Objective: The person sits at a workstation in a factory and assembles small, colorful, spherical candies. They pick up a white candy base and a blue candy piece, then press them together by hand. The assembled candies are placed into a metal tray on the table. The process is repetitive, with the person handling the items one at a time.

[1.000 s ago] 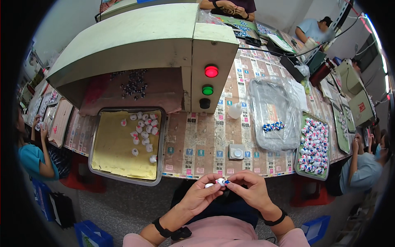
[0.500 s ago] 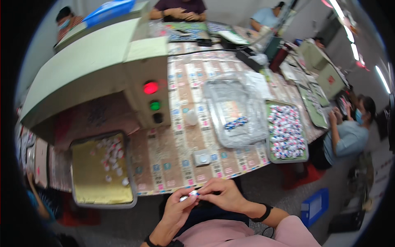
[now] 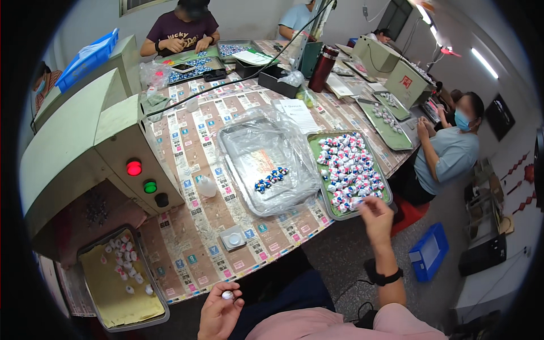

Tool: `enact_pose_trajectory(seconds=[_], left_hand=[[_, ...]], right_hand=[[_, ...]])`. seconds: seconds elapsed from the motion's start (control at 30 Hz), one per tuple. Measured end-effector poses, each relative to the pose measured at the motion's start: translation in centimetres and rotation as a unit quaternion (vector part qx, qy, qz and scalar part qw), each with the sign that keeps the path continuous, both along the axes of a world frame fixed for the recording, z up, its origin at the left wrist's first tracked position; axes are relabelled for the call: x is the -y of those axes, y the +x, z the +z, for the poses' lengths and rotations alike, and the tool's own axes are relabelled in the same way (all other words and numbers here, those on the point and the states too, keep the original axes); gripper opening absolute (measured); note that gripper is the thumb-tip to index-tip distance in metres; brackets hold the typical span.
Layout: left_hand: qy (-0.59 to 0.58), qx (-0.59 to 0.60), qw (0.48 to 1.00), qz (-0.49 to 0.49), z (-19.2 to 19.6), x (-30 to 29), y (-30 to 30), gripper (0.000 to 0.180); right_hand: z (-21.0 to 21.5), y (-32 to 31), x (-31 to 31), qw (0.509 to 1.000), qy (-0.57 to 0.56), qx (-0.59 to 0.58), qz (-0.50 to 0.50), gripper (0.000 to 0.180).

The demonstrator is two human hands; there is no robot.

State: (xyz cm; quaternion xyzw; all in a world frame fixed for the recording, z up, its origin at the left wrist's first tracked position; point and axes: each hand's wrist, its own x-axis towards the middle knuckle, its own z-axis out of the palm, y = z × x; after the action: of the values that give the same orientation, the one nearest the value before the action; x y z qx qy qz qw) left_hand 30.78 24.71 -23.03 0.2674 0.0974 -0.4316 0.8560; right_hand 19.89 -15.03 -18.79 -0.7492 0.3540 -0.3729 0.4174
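Low at the table's near side, my left hand (image 3: 220,313) is closed on a small white rounded piece (image 3: 228,294). My right hand (image 3: 376,220) is stretched out over the near edge of a green-lined tray (image 3: 318,140). Its fingertips pinch a small white-and-blue figure (image 3: 356,202), partly covered by the fingers. Many similar white, blue and pink figures (image 3: 348,164) crowd that tray. At the far left, a yellow-lined tray (image 3: 107,303) carries several loose white pieces (image 3: 126,258).
A plastic-wrapped tray (image 3: 243,198) with small blue pieces (image 3: 271,180) lies mid-table. A pale machine (image 3: 122,136) with red and green lights stands left. A small white box (image 3: 233,237) sits near the front edge. Co-workers sit across and at right; a blue bin (image 3: 429,252) is on the floor.
My hands were together in front of me; now they are apart. The right has reached to the right over the green-lined tray with a figure, while the left keeps a white piece.
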Motion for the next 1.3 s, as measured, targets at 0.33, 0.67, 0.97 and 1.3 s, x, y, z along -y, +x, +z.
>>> enact_pose_trajectory(seconds=[0.33,0.67,0.97,1.3], left_hand=[[0.025,-0.007,0.999,-0.019,1.7,0.6,0.4,0.018],[0.013,-0.032,0.998,0.050,0.8,-1.2,0.7,0.030],[-0.023,-0.058,0.994,0.087,1.5,-2.0,0.5,0.035],[0.011,-0.033,0.996,0.085,1.3,-2.7,0.5,0.026]], right_hand=[[-3.0,-2.9,7.1,0.977,-0.113,-0.162,-0.077,0.022],[1.0,4.0,-3.4,0.974,-0.172,-0.121,0.087,0.015],[-2.2,17.5,-6.8,0.915,-0.216,-0.164,0.299,0.015],[-4.8,20.1,-6.7,0.926,-0.197,-0.139,0.289,0.017]])
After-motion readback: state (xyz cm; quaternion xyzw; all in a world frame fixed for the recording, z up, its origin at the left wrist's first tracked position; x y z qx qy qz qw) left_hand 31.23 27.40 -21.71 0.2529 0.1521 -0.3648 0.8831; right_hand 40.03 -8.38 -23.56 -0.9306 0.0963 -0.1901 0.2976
